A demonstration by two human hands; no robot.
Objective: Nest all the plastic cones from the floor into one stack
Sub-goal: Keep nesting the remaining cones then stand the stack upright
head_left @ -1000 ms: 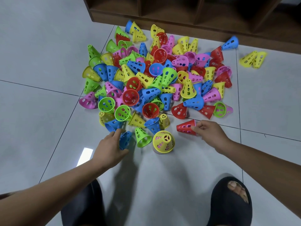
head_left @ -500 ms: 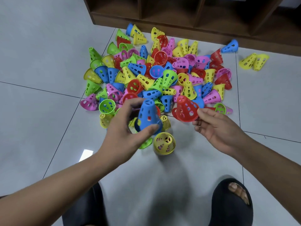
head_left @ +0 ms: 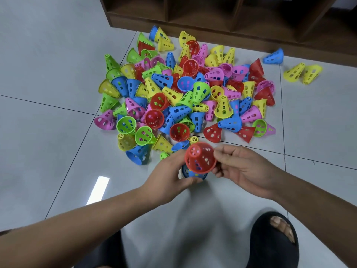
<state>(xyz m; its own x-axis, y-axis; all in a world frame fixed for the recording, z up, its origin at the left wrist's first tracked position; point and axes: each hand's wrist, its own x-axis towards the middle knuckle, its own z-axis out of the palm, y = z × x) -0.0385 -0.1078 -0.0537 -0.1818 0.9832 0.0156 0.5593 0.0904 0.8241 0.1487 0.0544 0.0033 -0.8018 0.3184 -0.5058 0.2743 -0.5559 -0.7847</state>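
Note:
A heap of several perforated plastic cones (head_left: 185,97) in red, blue, yellow, green and pink lies on the tiled floor. In front of it my left hand (head_left: 170,176) grips a blue cone (head_left: 191,174), mostly hidden under a red cone (head_left: 200,157) that sits over it, tip towards me. My right hand (head_left: 243,169) pinches the red cone's right rim with thumb and fingertips. The yellow cone that stood on the floor here is hidden behind my hands.
A dark wooden shelf unit (head_left: 231,22) runs along the back. A blue cone (head_left: 274,57) and two yellow cones (head_left: 303,73) lie apart at the right. My black sandal (head_left: 274,240) is at the lower right, another dark shoe (head_left: 104,254) at the bottom.
Both hands lifted their cones off the floor, came together, and the red cone now sits over the blue one, low in front of the heap.

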